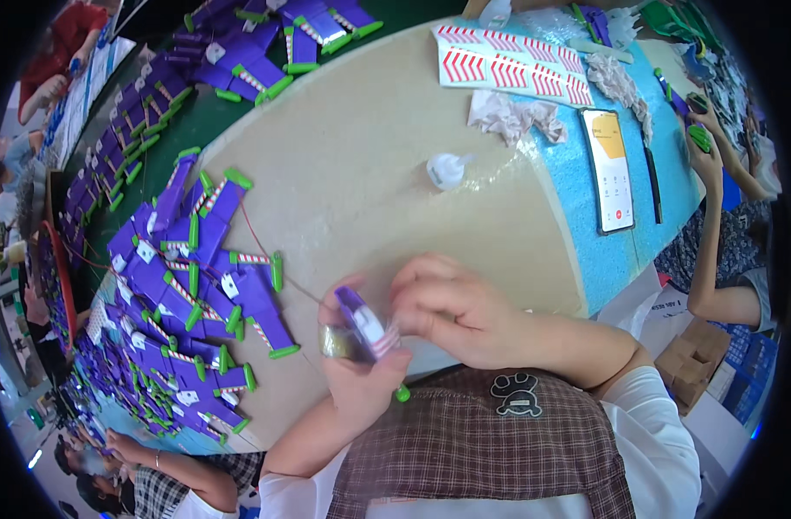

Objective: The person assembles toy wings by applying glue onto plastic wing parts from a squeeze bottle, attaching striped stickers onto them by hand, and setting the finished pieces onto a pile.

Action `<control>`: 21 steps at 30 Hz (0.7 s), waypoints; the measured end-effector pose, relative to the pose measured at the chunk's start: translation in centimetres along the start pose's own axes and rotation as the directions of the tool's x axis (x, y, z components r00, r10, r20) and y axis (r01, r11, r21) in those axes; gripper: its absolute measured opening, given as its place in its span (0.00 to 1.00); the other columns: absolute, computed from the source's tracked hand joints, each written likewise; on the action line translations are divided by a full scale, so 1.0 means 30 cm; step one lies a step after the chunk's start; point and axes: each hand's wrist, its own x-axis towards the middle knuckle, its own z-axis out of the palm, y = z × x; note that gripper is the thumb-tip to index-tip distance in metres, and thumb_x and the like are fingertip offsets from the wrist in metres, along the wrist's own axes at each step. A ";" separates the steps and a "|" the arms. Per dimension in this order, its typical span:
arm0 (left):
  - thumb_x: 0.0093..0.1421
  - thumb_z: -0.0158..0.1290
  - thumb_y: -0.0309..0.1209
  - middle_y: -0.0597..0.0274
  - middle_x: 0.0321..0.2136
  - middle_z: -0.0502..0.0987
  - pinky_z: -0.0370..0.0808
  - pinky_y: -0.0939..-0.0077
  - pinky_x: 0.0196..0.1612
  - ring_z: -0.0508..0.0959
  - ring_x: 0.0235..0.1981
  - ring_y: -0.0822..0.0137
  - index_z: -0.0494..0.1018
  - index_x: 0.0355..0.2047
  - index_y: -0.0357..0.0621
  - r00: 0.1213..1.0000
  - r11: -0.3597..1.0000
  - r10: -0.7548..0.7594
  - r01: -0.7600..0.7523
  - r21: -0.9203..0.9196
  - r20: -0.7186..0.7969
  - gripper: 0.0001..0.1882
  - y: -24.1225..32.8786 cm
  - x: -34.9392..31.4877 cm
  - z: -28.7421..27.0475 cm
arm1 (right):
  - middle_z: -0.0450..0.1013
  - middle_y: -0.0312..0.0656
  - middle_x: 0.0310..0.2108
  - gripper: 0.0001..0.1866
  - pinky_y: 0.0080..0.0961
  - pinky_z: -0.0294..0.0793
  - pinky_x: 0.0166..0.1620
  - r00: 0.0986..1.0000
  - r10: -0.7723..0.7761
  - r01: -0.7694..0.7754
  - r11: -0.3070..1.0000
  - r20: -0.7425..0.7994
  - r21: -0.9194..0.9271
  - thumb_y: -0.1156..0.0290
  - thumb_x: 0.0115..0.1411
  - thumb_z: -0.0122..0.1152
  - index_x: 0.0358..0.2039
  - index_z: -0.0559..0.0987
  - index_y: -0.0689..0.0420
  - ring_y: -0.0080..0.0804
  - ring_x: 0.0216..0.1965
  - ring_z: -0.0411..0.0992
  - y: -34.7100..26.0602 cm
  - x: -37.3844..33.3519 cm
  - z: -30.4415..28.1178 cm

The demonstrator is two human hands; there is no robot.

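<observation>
Close to my apron, my left hand (365, 381) grips a purple plastic wing piece (350, 303) with a white patch and a red-and-white striped sticker on it. A green tip (402, 394) shows below that hand. My right hand (456, 311) is at the right side of the piece, its fingers bent together in a pinch. Motion blur hides what, if anything, those fingertips hold. To the left lies a heap of similar purple wing pieces (209, 232) with green ends and striped stickers.
A small white bottle (447, 171) stands mid-table. Further back are a sheet of red striped stickers (508, 76), crumpled paper (515, 118), a phone (616, 164) and a black pen-like stick (653, 186). More purple pieces (248, 65) lie back left. Another person's hand (707, 147) works at the right.
</observation>
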 end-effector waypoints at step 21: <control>0.53 0.42 0.23 0.56 0.49 0.71 0.67 0.72 0.53 0.70 0.52 0.62 0.65 0.52 0.44 0.657 -0.818 -0.087 -0.477 0.323 0.749 0.24 0.335 1.180 0.033 | 0.70 0.40 0.28 0.08 0.33 0.69 0.36 0.997 0.077 -0.075 0.989 -0.012 0.130 0.66 0.57 0.53 0.29 0.73 0.57 0.39 0.33 0.69 0.059 -0.012 -0.038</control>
